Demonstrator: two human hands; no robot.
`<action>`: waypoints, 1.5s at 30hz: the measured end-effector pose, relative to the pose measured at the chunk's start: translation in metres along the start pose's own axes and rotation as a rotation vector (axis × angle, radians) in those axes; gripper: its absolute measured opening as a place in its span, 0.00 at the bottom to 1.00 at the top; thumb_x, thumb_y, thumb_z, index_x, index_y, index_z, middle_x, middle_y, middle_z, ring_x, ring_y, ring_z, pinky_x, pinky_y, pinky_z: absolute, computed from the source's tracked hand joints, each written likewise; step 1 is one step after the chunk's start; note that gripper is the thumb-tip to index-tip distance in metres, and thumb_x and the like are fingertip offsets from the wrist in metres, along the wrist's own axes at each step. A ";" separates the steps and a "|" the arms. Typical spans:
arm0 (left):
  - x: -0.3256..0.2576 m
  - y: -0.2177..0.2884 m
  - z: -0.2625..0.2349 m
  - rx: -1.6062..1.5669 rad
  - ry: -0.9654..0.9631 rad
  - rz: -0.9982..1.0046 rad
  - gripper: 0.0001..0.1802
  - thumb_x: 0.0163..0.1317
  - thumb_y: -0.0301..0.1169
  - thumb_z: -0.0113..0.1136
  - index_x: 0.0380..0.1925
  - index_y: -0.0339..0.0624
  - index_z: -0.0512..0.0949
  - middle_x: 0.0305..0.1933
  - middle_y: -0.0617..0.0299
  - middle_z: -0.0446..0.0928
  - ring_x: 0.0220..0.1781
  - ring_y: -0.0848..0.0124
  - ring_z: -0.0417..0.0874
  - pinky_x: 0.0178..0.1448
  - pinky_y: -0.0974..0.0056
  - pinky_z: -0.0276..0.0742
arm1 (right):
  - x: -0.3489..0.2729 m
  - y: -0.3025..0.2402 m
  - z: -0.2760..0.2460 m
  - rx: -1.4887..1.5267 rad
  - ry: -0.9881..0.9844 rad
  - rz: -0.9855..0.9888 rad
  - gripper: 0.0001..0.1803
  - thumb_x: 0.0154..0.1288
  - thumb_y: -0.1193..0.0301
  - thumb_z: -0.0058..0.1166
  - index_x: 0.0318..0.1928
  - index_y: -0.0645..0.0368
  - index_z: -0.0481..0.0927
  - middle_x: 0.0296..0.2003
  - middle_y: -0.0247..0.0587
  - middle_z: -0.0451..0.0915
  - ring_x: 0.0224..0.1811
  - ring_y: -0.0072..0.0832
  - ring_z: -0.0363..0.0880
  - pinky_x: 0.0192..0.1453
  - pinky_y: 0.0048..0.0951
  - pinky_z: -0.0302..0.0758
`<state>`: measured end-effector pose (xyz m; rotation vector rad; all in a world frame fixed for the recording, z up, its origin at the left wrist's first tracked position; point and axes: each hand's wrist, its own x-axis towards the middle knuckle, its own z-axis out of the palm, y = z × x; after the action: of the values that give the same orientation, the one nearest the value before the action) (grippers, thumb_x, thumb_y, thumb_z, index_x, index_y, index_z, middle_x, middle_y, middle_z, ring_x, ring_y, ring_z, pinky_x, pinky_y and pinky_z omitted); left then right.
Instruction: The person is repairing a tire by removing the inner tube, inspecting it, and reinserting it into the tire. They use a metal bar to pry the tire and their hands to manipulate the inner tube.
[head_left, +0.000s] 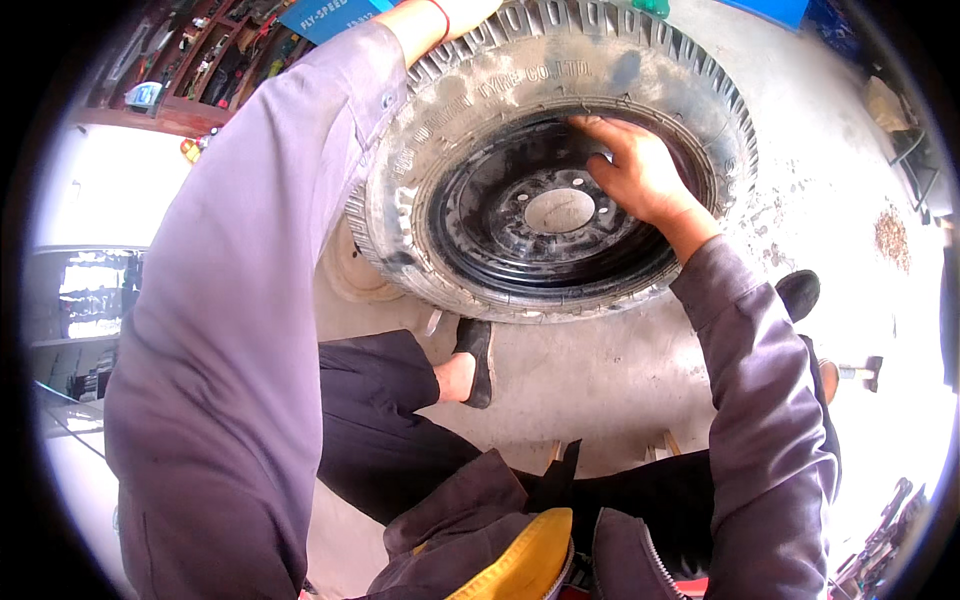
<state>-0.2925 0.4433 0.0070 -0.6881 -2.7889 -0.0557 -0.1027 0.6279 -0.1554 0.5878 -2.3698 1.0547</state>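
A large, dusty rubber tyre (480, 100) with a chunky tread leans tilted in front of me. Inside it sits a black steel wheel rim (490, 215), its centre hole and several bolt holes showing. My left hand (465, 12), below a red band on the wrist, is at the tyre's far upper tread; the picture's top edge cuts it off and its fingers are hidden. Reaching over the wheel from the right, my right hand (640, 170) has its fingers stretched out, the tips at the rim's far inner edge, and the thumb apart. It holds nothing I can see.
A pale round object (350, 268) lies under the tyre's left side. My feet in black shoes (480, 365) are spread on the concrete floor (590, 390). A hammer-like tool (855, 373) lies at the right. Brown tool shelves (205, 60) and a blue box (325, 15) stand far left.
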 end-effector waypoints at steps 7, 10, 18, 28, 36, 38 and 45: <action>-0.147 0.070 -0.015 -0.401 0.768 0.195 0.05 0.55 0.27 0.59 0.32 0.41 0.80 0.34 0.56 0.78 0.36 0.58 0.81 0.44 0.58 0.78 | -0.006 0.013 -0.001 0.028 0.011 0.022 0.27 0.53 0.74 0.54 0.57 0.52 0.79 0.51 0.47 0.82 0.54 0.45 0.80 0.61 0.40 0.75; -0.199 0.068 -0.026 -0.261 0.625 0.202 0.07 0.55 0.23 0.56 0.33 0.39 0.81 0.35 0.55 0.79 0.40 0.59 0.82 0.48 0.59 0.77 | 0.005 0.005 -0.005 0.113 -0.031 0.049 0.26 0.53 0.73 0.53 0.56 0.53 0.80 0.49 0.49 0.82 0.53 0.46 0.80 0.60 0.40 0.75; -0.062 0.070 -0.072 -0.477 0.123 0.159 0.18 0.66 0.37 0.54 0.46 0.34 0.80 0.41 0.40 0.81 0.45 0.50 0.84 0.51 0.58 0.76 | 0.007 0.004 -0.004 0.086 -0.022 0.090 0.25 0.52 0.75 0.55 0.54 0.52 0.82 0.47 0.47 0.84 0.50 0.44 0.82 0.58 0.39 0.77; 0.007 0.063 -0.016 -0.163 -0.306 0.104 0.36 0.69 0.57 0.40 0.51 0.34 0.80 0.55 0.39 0.79 0.60 0.46 0.77 0.66 0.55 0.69 | 0.002 -0.003 -0.004 0.082 0.013 0.076 0.24 0.52 0.75 0.56 0.52 0.55 0.82 0.44 0.49 0.83 0.48 0.47 0.81 0.55 0.41 0.77; -0.014 0.077 -0.028 -0.232 -0.324 0.017 0.37 0.68 0.57 0.39 0.42 0.29 0.83 0.45 0.35 0.81 0.54 0.44 0.80 0.63 0.53 0.71 | -0.006 0.010 0.015 -0.191 -0.032 0.066 0.19 0.52 0.71 0.60 0.47 0.49 0.81 0.31 0.41 0.82 0.36 0.43 0.82 0.40 0.44 0.79; -0.017 0.084 -0.033 -0.224 -0.332 -0.003 0.37 0.68 0.57 0.39 0.42 0.29 0.82 0.45 0.36 0.81 0.54 0.44 0.80 0.63 0.52 0.71 | -0.006 0.017 0.028 -0.329 0.020 0.062 0.17 0.51 0.70 0.60 0.44 0.46 0.81 0.27 0.39 0.80 0.29 0.42 0.81 0.33 0.44 0.78; 0.007 0.079 -0.010 -0.008 -0.226 0.138 0.35 0.68 0.55 0.39 0.44 0.32 0.82 0.46 0.35 0.80 0.54 0.43 0.80 0.63 0.51 0.72 | 0.000 -0.002 0.058 -0.541 0.373 0.190 0.10 0.52 0.67 0.56 0.37 0.50 0.80 0.32 0.43 0.80 0.36 0.47 0.79 0.45 0.51 0.71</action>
<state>-0.2597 0.5151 0.0164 -0.9406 -2.9450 0.0407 -0.1162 0.5824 -0.1880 -0.0312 -2.2562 0.4917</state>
